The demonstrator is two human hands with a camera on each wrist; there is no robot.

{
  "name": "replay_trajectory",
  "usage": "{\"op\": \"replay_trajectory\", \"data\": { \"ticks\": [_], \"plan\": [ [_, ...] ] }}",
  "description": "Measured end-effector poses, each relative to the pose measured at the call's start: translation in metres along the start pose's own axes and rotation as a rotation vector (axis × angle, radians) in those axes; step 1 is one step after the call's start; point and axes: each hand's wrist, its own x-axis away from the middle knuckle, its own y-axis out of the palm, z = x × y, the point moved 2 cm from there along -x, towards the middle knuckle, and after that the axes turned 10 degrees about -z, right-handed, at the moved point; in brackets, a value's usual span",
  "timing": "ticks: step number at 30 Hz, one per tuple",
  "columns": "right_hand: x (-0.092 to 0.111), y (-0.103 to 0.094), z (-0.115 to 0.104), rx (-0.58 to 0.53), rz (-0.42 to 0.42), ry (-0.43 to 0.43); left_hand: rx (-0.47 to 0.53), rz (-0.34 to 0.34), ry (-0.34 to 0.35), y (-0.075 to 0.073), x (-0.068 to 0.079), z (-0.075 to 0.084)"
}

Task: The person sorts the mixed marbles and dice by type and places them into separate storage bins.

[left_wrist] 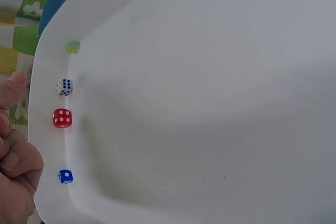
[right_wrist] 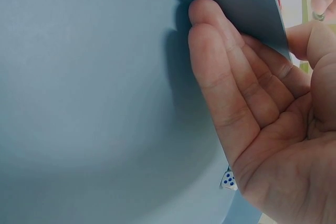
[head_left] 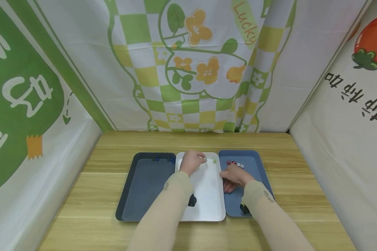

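Over the far end of the white tray (head_left: 207,198), my left hand (head_left: 192,162) has curled fingers. In the right wrist view its fingertips pinch a small greyish-green bead (right_wrist: 318,17). A yellow-green bead (left_wrist: 73,47), a white die (left_wrist: 64,87), a red die (left_wrist: 62,118) and a blue die (left_wrist: 65,176) line the tray's far edge. My right hand (head_left: 234,176) grips the near-side wall of the blue tray (right_wrist: 105,77) beside the white one, fingers inside, thumb over the rim.
A dark grey tray (head_left: 144,188) stands at the left, with several small blue and brownish pieces (head_left: 157,159) by its far edge. Red dice (head_left: 228,162) and white dice (head_left: 242,166) lie at the blue tray's far end. The wooden table (head_left: 88,195) meets a patterned curtain (head_left: 182,104).
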Motion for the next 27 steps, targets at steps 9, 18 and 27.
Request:
{"op": "replay_trajectory", "data": {
  "ticks": [9,18,27],
  "plan": [
    [0.0,0.0,0.001,-0.001,0.019,0.006,0.008,0.026,-0.012,-0.025,0.002,0.0],
    [0.001,0.002,-0.001,0.004,0.025,0.001,0.072,0.065,-0.003,-0.04,0.003,-0.009],
    [0.003,0.002,-0.001,0.012,0.026,0.005,0.189,0.092,0.002,-0.054,0.009,-0.025]
  ]
}}
